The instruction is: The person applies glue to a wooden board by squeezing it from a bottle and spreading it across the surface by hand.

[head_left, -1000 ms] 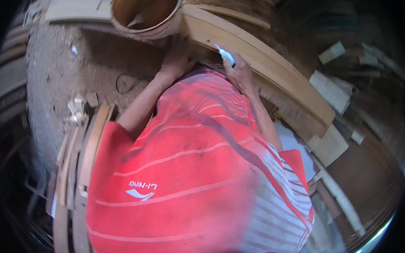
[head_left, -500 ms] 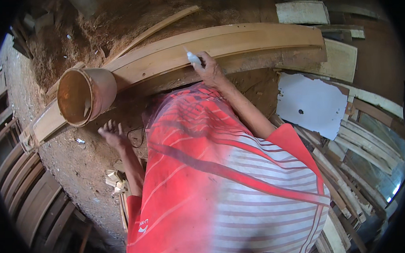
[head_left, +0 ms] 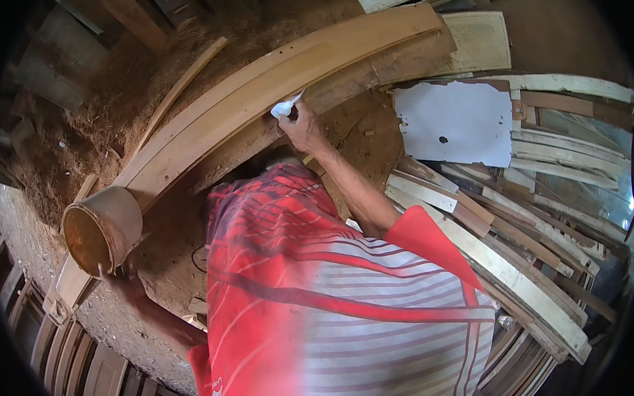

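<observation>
Head view: work seems under way, amount left unclear, the right hand [head_left: 304, 130] clasping a small, pointed white plastic-looking bottle [head_left: 282, 109] at upper centre, the left hand [head_left: 128, 285], grip uncertain, by the round tan bucket [head_left: 124, 215] at left.

Shirt [head_left: 264, 282]: red, with a white, grey-striped panel [head_left: 391, 361] at right; 2 short red sleeves [head_left: 432, 242]; 2 bare hands [head_left: 304, 131].

Bucket [head_left: 120, 217] atop a long wooden plank [head_left: 339, 54]
</observation>
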A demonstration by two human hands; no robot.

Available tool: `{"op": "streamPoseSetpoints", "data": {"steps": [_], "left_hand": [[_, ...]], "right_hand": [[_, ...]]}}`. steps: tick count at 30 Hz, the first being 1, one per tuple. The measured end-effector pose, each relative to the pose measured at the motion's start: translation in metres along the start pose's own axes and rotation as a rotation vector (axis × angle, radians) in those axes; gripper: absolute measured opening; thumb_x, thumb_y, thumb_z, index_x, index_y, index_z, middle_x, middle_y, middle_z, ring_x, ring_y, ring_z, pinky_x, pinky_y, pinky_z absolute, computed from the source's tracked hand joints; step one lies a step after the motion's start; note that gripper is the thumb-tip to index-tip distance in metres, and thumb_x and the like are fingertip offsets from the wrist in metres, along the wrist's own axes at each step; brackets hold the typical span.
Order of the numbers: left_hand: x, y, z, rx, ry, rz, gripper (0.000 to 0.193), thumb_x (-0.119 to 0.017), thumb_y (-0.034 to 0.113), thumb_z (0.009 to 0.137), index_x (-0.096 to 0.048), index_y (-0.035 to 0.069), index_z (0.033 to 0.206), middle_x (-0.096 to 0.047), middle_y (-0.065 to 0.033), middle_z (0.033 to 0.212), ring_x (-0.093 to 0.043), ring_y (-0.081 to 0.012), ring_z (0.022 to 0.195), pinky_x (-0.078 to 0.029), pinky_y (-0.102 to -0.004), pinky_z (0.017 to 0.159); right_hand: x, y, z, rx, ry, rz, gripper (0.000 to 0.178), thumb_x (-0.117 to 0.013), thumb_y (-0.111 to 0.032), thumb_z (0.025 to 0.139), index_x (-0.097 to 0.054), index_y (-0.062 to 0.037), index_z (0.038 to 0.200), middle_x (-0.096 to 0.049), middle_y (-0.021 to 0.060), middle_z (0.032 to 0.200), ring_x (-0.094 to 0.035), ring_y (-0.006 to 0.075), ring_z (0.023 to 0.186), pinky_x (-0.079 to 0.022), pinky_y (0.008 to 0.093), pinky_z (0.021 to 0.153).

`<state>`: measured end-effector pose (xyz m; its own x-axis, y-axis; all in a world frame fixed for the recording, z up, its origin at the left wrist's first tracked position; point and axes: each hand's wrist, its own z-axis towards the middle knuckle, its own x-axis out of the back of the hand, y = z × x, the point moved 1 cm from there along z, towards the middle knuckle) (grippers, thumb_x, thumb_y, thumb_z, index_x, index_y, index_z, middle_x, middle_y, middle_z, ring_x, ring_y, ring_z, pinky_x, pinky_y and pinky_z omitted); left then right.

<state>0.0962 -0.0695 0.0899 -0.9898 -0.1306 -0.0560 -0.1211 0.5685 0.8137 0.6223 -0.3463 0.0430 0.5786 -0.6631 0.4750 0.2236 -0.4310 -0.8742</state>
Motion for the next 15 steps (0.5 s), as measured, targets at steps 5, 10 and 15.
{"op": "streamPoseSetpoints", "data": {"steps": [5,10,15], "left_hand": [[0.052,-0.033,0.029,-0.467,-0.216,0.768,0.054,-0.064,0.023,0.103,-0.047,-0.001,0.148,-0.054,-0.0229,0.146,-0.059,-0.0369,0.128,-0.056,-0.0490,0.106],[0.033,-0.033,0.013,-0.471,-0.187,0.649,0.023,-0.064,-0.007,0.097,-0.059,-0.002,0.119,-0.063,-0.0187,0.129,-0.066,-0.0255,0.112,-0.062,-0.0396,0.094],[-0.002,-0.029,-0.032,-0.451,0.045,0.949,0.022,-0.061,0.003,0.100,-0.059,-0.001,0.122,-0.063,-0.0145,0.124,-0.065,-0.0221,0.104,-0.061,-0.0352,0.082]], "right_hand": [[0.009,0.010,-0.017,-0.089,0.049,-0.026,0.025,-0.070,-0.012,0.093,-0.068,0.0000,0.114,-0.074,0.0155,0.104,-0.072,0.0246,0.094,-0.057,0.0391,0.083],[0.024,0.011,-0.039,-0.224,0.142,-0.091,0.025,-0.070,-0.015,0.093,-0.071,0.0013,0.112,-0.075,0.0129,0.096,-0.070,0.0202,0.087,-0.056,0.0377,0.080],[0.052,0.005,0.001,-0.154,0.199,-0.154,0.028,-0.070,-0.015,0.092,-0.070,0.0029,0.114,-0.075,0.0144,0.097,-0.071,0.0217,0.089,-0.055,0.0380,0.081]]}}
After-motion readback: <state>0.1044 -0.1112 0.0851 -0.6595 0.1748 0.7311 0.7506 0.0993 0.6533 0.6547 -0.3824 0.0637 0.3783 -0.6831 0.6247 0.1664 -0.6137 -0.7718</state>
